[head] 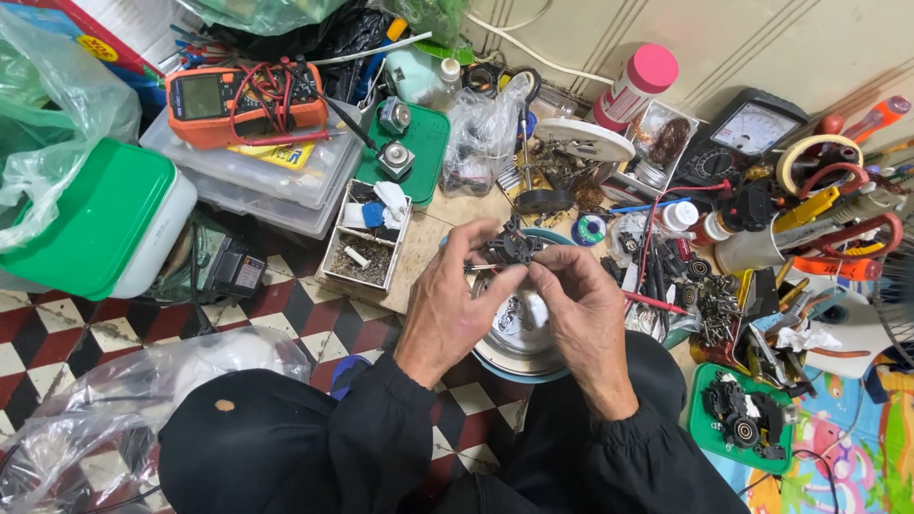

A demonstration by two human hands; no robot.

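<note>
Your left hand (pixel 455 305) and right hand (pixel 583 306) both pinch a small black part (pixel 511 247) just above the metal bowl (pixel 519 350), orange meter (pixel 243 100) far behind.

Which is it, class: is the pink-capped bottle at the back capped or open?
Capped: the pink-capped bottle shows its pink cap seated on top.

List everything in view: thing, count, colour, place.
small mechanism: 1, black, pinched between both hands
metal bowl: 1, silver, under the hands
multimeter: 1, orange, on clear boxes, far left
analog meter: 1, black, far right
green-lid box: 1, white and green, left
parts tray: 1, grey, centre-left
pink-cap bottle: 1, white, far centre
tape roll: 1, cream, right
green tray: 1, near right
left hand: 1
right hand: 1
</note>
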